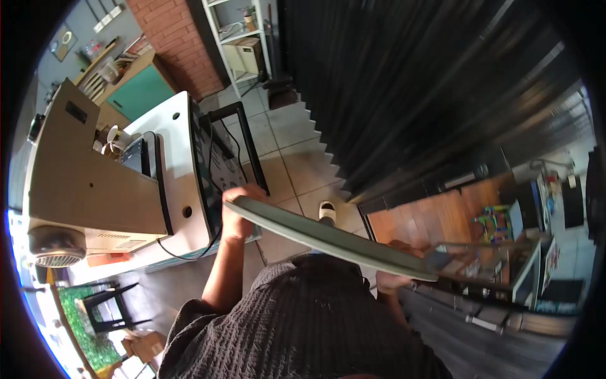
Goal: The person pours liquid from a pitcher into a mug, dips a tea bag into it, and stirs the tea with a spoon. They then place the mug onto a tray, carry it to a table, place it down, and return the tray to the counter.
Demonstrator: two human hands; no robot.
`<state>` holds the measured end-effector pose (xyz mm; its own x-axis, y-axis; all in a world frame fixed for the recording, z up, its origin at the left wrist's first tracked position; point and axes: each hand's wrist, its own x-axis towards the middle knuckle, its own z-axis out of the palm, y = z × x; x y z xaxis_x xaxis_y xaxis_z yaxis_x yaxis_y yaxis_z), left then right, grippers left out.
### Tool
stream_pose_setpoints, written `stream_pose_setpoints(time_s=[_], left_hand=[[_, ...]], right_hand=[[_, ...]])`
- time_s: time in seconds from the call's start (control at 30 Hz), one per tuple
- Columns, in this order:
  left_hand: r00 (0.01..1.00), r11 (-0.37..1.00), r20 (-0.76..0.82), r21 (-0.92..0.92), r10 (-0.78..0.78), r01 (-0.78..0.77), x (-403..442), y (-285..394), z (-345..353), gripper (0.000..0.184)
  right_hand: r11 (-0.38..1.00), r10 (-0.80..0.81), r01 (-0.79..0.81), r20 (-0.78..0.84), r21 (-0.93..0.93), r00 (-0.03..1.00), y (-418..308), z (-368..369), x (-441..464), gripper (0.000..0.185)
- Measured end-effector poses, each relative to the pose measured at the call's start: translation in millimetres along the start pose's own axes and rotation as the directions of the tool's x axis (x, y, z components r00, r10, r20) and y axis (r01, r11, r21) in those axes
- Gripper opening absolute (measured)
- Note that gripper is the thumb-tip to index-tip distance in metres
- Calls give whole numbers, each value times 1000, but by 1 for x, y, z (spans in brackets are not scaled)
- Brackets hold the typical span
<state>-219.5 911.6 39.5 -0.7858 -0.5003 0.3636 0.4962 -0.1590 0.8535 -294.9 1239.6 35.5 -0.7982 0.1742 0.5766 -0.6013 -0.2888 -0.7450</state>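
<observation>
A flat grey-green panel with a pale rim (328, 243) is held in front of my torso, seen almost edge-on and tilted lower toward the right. My left hand (240, 211) is closed around its left end, beside the edge of the white-topped cart (169, 129). Toward the other end, my right hand (394, 278) grips the panel, with fingers showing both above and below it. Its exact kind cannot be made out from this angle.
A large beige machine (95, 170) stands on the cart, whose black handle (246, 142) juts toward the aisle. Black pleated curtain (404, 95) hangs ahead to the right. Beyond are a white shelf (237, 38), a glass display case (505, 265) and a black stool (107, 309).
</observation>
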Motion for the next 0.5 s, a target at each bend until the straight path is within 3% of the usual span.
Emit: stream_pose_setpoints(time_s=[0.03, 0.07, 0.13, 0.2, 0.23, 0.27, 0.3, 0.33, 0.4, 0.43, 0.47, 0.5], left_hand=[[998, 999, -49, -13, -37, 36, 17, -2, -6, 30], [995, 989, -54, 126, 82, -75, 39, 6, -2, 30], [970, 986, -198, 115, 144, -123, 69, -1, -16, 34], [920, 904, -333, 425, 207, -49, 96, 0, -35, 37], [915, 866, -273, 480, 297, -138, 111, 2, -40, 38], [896, 886, -268, 403, 355, -230, 126, 6, -31, 37], [901, 903, -289, 377, 324, -204, 139, 7, -28, 37], [905, 922, -315, 347, 287, -172, 149, 6, -27, 37], [895, 933, -374, 340, 245, -113, 168, -3, -30, 37], [869, 912, -434, 407, 236, -45, 176, -9, -29, 36], [841, 885, -490, 466, 230, 29, 184, -16, -28, 35], [847, 918, -493, 397, 197, 18, 197, -24, -27, 34]], right_hand=[[995, 75, -87, 201, 49, 977, 16, 11, 18, 35], [981, 125, -173, 397, 88, 909, 34, 23, 36, 37], [967, 154, -232, 478, 108, 865, 71, 43, 68, 40], [951, 181, -288, 546, 116, 818, 97, 65, 101, 47], [941, 193, -319, 594, 115, 781, 107, 76, 121, 57], [931, 199, -346, 638, 113, 744, 118, 86, 138, 68], [953, 196, -302, 739, 12, 645, 136, 84, 154, 86], [950, 200, -311, 743, 11, 638, 148, 90, 164, 86], [852, 230, -512, 800, 109, 553, 168, 101, 186, 81], [787, 354, -617, 814, 6, 460, 173, 98, 196, 84], [783, 362, -623, 818, -6, 447, 182, 98, 203, 84], [778, 331, -629, 842, 12, 426, 195, 99, 208, 85]])
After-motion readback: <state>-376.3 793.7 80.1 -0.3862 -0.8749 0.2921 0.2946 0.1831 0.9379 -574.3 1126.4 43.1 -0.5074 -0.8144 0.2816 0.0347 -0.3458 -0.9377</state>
